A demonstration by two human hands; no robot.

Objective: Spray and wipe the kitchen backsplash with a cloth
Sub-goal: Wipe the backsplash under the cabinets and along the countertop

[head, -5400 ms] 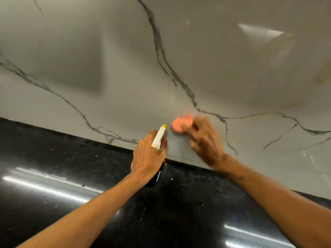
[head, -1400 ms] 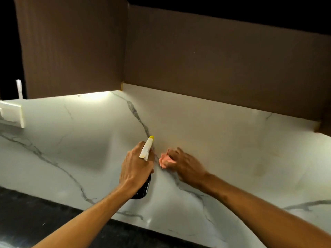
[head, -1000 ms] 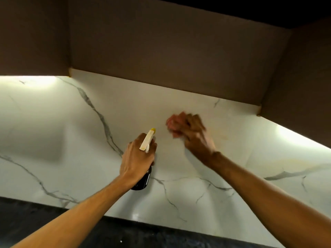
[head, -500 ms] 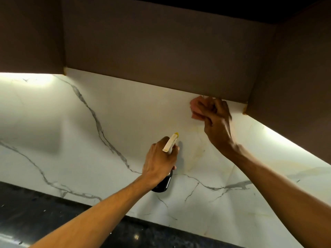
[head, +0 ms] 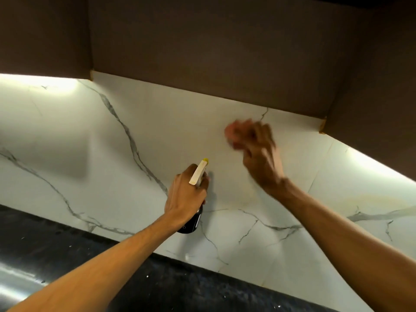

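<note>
Fingers (head: 262, 134) of our right hand (head: 262, 161) bunch round a pink cloth (head: 232, 134), blurred, seemingly against the pale veined backsplash (head: 157, 136) just beyond them. We judge the cloth soft and light, best held wadded. Our left hand (head: 184, 197) grips a dark spray bottle (head: 191, 224) at its neck; it is probably light and smooth.

Warm light from under the cabinets (head: 202, 52) glares on the wall (head: 168, 131) well left and right of the hands, while the right hand (head: 261, 158) and cloth (head: 231, 134) are motion-blurred and the left hand (head: 184, 197) and spray bottle (head: 199, 174) are sharp, their shadow just beside them.
</note>
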